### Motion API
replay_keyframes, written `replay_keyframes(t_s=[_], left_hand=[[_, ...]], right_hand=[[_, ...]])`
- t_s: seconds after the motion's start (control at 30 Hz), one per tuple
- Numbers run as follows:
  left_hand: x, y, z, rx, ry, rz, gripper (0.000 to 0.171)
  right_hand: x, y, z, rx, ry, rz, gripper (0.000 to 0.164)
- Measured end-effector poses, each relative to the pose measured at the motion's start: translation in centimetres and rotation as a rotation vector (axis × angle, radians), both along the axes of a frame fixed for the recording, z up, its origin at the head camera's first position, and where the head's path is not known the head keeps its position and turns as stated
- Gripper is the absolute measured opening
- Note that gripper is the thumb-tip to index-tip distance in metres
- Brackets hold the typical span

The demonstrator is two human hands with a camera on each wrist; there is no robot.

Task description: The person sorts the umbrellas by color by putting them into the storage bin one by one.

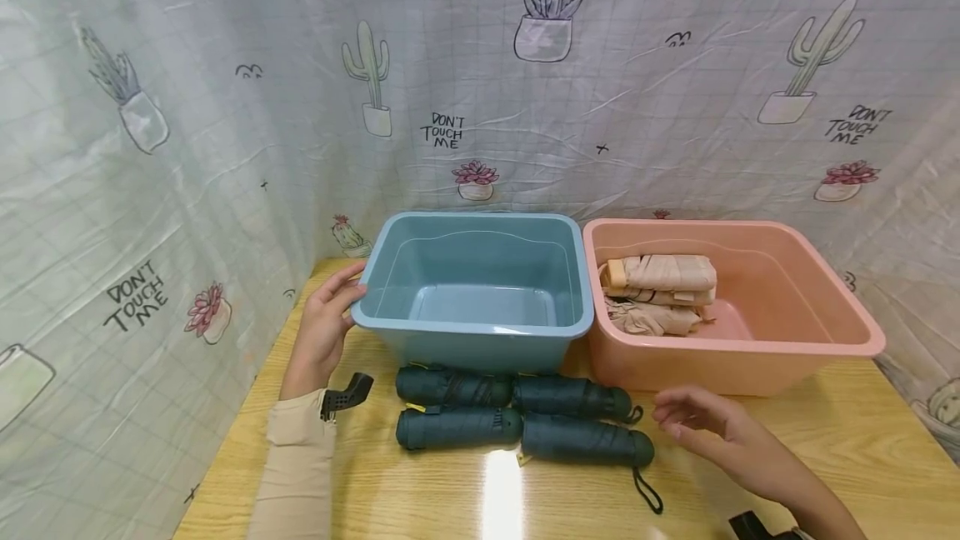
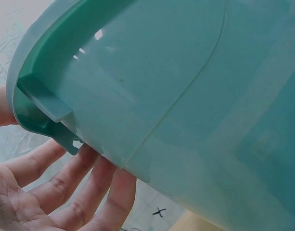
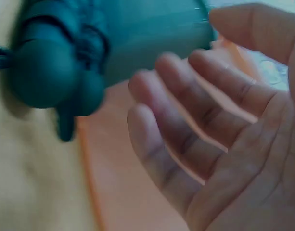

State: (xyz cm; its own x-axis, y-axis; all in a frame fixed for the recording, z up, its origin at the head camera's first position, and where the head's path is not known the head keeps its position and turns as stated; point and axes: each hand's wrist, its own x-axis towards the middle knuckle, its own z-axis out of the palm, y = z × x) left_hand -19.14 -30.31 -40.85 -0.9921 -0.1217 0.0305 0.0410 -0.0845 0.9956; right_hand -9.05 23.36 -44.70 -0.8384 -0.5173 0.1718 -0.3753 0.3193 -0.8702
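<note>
My left hand point(image 1: 324, 325) is at the left end of a blue plastic bin point(image 1: 471, 325), its thumb by the rim and its nearly straight fingers point(image 2: 111, 192) touching the outer wall. Nothing lies inside that bin. In front of it, several dark green folded umbrellas point(image 1: 459, 429) lie on their sides in two rows. My right hand point(image 1: 723, 440) hovers just right of the umbrella ends, fingers loosely bent, holding nothing. The right wrist view shows a rounded umbrella end point(image 3: 44, 72) apart from my fingertips. Beside the blue bin, a pink bin point(image 1: 750, 346) contains beige folded umbrellas point(image 1: 667, 273).
The bins stand side by side at the back of a wooden table point(image 1: 420, 498), their neighbouring rims close together. Behind them hangs a curtain point(image 1: 480, 90) printed with cacti. A black wrist strap loop point(image 1: 649, 492) trails from the front right umbrella. Black mounts sit on both wrists.
</note>
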Motion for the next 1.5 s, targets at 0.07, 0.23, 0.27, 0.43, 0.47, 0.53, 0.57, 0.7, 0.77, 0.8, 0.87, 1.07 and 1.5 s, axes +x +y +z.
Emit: replay_keyframes(t_s=[0.07, 0.23, 0.27, 0.43, 0.47, 0.53, 0.57, 0.7, 0.77, 0.8, 0.87, 1.07, 1.5], left_hand=[[0.0, 0.0, 0.0, 0.0, -0.001, 0.0, 0.048], [0.0, 0.0, -0.2, -0.001, -0.005, -0.001, 0.047], [0.0, 0.0, -0.2, -0.002, -0.007, 0.0, 0.047], [0.0, 0.0, -0.2, -0.004, -0.01, 0.006, 0.047], [0.0, 0.0, -0.2, -0.002, -0.009, 0.006, 0.046], [0.0, 0.1, -0.1, -0.005, -0.008, 0.007, 0.046], [0.0, 0.1, -0.1, -0.006, -0.009, 0.006, 0.047], [0.0, 0.1, -0.1, -0.008, -0.008, 0.005, 0.047], [0.0, 0.0, 0.0, -0.006, -0.005, 0.004, 0.048], [0.0, 0.0, 0.0, -0.004, -0.003, 0.004, 0.048], [0.0, 0.0, 0.0, 0.001, -0.001, 0.003, 0.047], [0.1, 0.0, 0.0, 0.0, -0.004, 0.005, 0.047], [0.2, 0.0, 0.2, 0.01, -0.013, 0.009, 0.046]], right_hand=[[0.0, -0.3, -1.0, 0.036, 0.009, -0.023, 0.025], [-0.1, -0.7, -2.7, 0.099, -0.038, -0.061, 0.026], [-0.2, -0.8, -2.9, 0.105, -0.06, -0.062, 0.026], [-0.4, -1.3, -3.5, 0.133, -0.131, -0.034, 0.029], [-0.5, -1.4, -3.6, 0.14, -0.133, -0.032, 0.029], [-0.5, -1.5, -3.8, 0.154, -0.148, -0.026, 0.03], [-0.5, -1.6, -3.9, 0.161, -0.155, -0.025, 0.031], [-0.6, -1.8, -4.4, 0.19, -0.2, -0.02, 0.034], [-0.6, -1.9, -4.6, 0.202, -0.216, -0.022, 0.036], [-0.6, -1.9, -4.6, 0.207, -0.22, -0.024, 0.037], [-0.6, -2.1, -4.7, 0.211, -0.223, -0.027, 0.039], [-0.5, -2.5, -4.7, 0.235, -0.188, -0.036, 0.046], [-0.3, -2.9, -4.7, 0.224, -0.172, -0.118, 0.044]])
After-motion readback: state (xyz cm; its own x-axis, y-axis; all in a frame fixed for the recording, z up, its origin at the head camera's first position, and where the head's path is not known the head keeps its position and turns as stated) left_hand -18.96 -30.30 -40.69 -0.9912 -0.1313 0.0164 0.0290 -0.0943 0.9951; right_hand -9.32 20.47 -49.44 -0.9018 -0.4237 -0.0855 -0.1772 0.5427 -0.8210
